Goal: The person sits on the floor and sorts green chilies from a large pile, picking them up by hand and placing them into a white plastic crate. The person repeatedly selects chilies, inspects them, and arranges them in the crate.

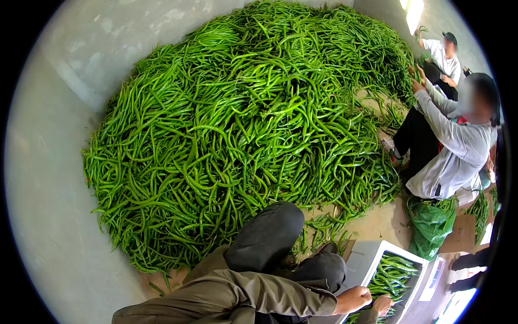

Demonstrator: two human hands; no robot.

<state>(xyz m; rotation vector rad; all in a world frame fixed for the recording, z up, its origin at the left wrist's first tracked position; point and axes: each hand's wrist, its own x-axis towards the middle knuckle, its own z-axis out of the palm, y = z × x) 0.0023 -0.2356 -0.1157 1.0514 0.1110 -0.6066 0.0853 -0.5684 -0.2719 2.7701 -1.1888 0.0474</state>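
Both of my hands are at a white foam box (423,263) on my right, which holds long green chili peppers (391,270) laid roughly side by side. My left hand (354,300), coming out of an olive-brown sleeve, is above the near rim with its fingers curled. Just beyond it, my right hand (382,305) rests at the peppers inside the box, fingers bent. Whether either hand grips a pepper is hidden by the fingers. In front of my knees lies a large heap of green chili peppers (243,133), spread up to the wall.
A grey wall (52,170) curves around the left and back. On the right a seated person (453,141) in a pale top reaches toward the heap; another person (444,60) sits farther back. A green mesh sack (431,227) and a cardboard box (459,235) stand beyond the foam box.
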